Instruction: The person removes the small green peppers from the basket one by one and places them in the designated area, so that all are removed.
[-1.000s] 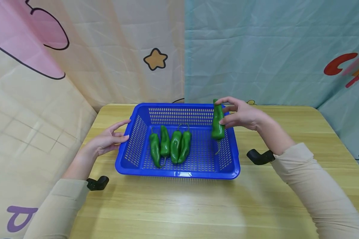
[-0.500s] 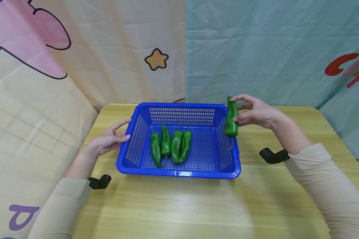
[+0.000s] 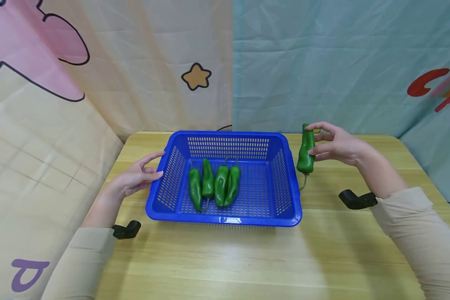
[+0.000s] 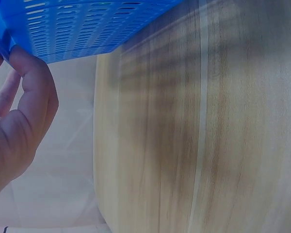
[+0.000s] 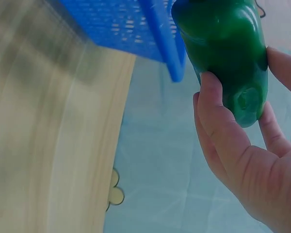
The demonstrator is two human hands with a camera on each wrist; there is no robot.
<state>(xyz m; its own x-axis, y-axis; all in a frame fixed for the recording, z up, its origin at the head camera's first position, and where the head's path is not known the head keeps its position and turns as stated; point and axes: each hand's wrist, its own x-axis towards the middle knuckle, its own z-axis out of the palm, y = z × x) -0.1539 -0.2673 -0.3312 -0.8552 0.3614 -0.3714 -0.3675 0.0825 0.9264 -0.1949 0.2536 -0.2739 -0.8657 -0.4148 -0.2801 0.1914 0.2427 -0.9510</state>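
A blue plastic basket with perforated walls stands on the wooden table. Several green peppers lie side by side in its left half. My left hand grips the basket's left rim, its thumb at the edge; the left wrist view shows those fingers against the blue plastic. Just outside the basket's right wall, my right hand holds another green pepper between thumb and fingers. That pepper hangs roughly upright, stem down. Up close in the right wrist view, the pepper hides part of the basket.
The wooden table extends in front of the basket and to its right. Behind it hangs a printed cloth backdrop, close to the table's back edge. Black wrist mounts stick out near both sleeves.
My right hand has carried its pepper rightward, from over the basket's right end to outside the rim. The left hand and the basket have stayed in place.
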